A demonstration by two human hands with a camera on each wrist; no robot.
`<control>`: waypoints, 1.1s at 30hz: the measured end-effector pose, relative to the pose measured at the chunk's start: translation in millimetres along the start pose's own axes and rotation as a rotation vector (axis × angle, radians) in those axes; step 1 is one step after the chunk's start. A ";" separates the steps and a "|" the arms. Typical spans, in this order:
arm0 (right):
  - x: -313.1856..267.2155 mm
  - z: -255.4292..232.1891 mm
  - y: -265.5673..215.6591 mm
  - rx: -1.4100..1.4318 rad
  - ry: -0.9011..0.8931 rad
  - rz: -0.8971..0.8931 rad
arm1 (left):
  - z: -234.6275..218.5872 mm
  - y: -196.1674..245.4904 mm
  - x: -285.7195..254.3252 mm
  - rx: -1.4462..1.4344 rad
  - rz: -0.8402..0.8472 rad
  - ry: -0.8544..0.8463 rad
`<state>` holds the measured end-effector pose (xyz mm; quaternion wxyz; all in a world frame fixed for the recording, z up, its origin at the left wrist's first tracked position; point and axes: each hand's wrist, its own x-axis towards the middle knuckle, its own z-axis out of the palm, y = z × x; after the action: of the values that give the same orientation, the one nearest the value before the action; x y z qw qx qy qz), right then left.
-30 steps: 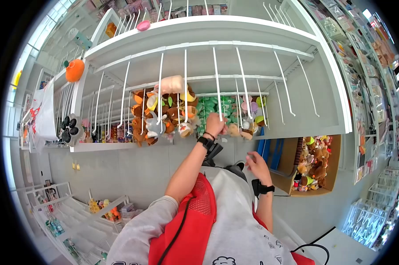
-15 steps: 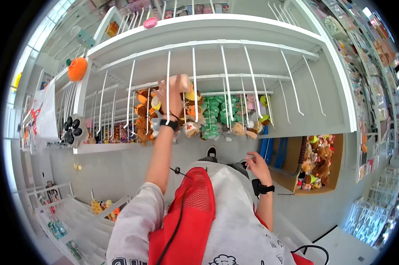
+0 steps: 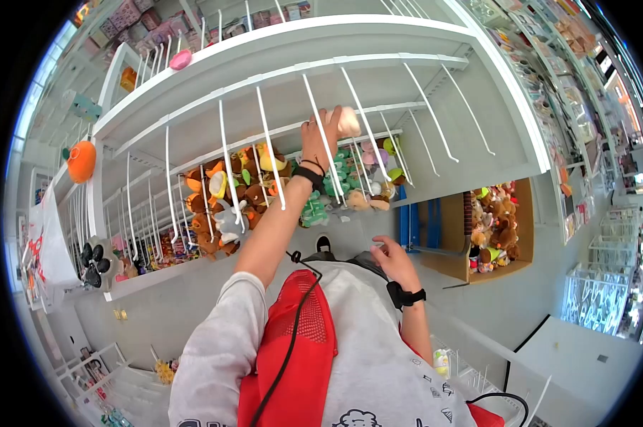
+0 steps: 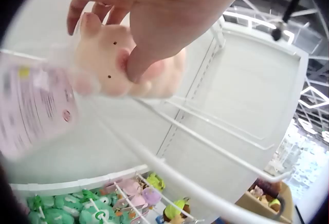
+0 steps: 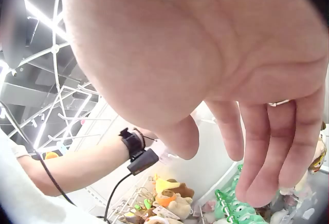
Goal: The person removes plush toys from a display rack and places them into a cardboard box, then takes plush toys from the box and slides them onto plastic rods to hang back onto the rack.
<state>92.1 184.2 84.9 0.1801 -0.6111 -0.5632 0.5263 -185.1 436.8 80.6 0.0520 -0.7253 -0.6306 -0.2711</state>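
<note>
My left hand (image 3: 317,146) holds a pale pink pig toy (image 3: 348,122) among the white display hooks of the rack. The left wrist view shows the thumb pressed across the pig's snout, with the other fingers over its top and far side. A printed pink tag (image 4: 36,106) in clear plastic lies beside the pig's head. Below the left hand hang green plush toys (image 3: 314,210). In front of the body, my right hand (image 3: 396,263) hangs with loosely bent fingers and nothing in it, below the rack's lower edge.
Brown and yellow plush toys (image 3: 218,188) hang left of the green ones. Long bare hooks (image 3: 428,110) stick out at the right. On the floor at right stands a cardboard box (image 3: 524,228) of plush toys, next to a blue frame (image 3: 409,226).
The left hand went from the green plush toys to the pig lying across the hooks at left, took hold of it and carried it right. The right hand stays low; the view has turned.
</note>
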 end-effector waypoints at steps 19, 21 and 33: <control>48.4 69.2 -59.9 -0.085 -0.303 -0.240 | -155.8 -64.1 -236.8 -0.290 -0.695 -0.025; 79.5 106.5 -77.7 0.064 -0.492 -0.247 | -160.3 -85.0 -258.7 -0.401 -0.793 -0.010; 190.9 265.7 -119.3 0.652 -0.500 0.239 | -198.3 -67.1 -324.2 -0.638 -1.055 0.163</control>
<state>-228.1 288.7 -3.5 0.1596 -0.4367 -0.3188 0.8259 -332.1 79.9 82.0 -0.2602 -0.2726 -0.7861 -0.4899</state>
